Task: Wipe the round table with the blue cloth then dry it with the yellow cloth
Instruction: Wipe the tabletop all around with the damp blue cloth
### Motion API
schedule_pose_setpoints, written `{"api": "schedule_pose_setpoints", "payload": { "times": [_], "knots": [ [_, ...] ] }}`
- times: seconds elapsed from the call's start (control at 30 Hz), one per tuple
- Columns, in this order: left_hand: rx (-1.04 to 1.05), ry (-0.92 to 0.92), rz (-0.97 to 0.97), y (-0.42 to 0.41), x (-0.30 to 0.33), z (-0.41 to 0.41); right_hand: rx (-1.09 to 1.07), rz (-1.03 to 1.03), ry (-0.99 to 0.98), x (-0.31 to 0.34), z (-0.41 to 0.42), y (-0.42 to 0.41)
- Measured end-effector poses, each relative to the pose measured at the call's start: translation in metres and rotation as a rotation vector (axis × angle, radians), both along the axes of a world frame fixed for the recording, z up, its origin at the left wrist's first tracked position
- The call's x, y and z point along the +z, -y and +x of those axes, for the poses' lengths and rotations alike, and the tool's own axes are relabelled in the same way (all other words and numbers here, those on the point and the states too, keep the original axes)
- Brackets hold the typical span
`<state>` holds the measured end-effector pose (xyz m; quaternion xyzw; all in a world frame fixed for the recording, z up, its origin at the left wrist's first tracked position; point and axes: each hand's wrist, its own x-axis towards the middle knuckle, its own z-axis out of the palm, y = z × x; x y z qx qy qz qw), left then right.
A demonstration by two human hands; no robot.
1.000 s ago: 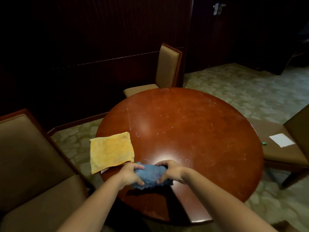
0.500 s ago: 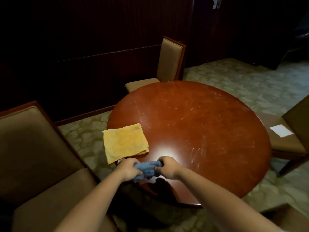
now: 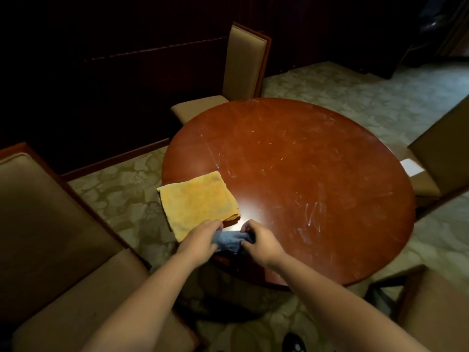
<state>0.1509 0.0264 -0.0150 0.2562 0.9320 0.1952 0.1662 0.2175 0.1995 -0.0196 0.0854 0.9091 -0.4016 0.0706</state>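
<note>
round table (image 3: 317, 174): glossy reddish-brown, pale scratch marks
blue cloth (image 3: 228, 240): muted blue
yellow cloth (image 3: 198, 201): golden yellow, plain
carpet (image 3: 355, 97): pale green-beige, floral pattern
chair at 12 o'clock (image 3: 242, 62): tan upholstery, reddish wood frame

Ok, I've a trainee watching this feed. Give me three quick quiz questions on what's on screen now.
1. True or false: the yellow cloth lies folded on the round table, partly over its edge.
2. Which cloth do the left hand and right hand hold? A blue cloth B yellow
3. What marks the tabletop?

Key: 1 true. 2 A, both hands grip it, bunched. 3 Pale streaks and a light glare.
</note>
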Motion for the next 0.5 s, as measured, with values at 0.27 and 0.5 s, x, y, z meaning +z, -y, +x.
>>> {"api": "schedule_pose_setpoints", "payload": {
  "times": [0.27,0.5],
  "knots": [
    [-0.086,-0.045,0.092,0.016,-0.025,0.004,-0.051,0.154,-0.123,-0.023,0.017,0.018],
    [-0.010,-0.015,0.240,0.006,-0.012,-0.002,-0.140,0.235,-0.283,-0.016,0.021,0.022]
  ]
}}
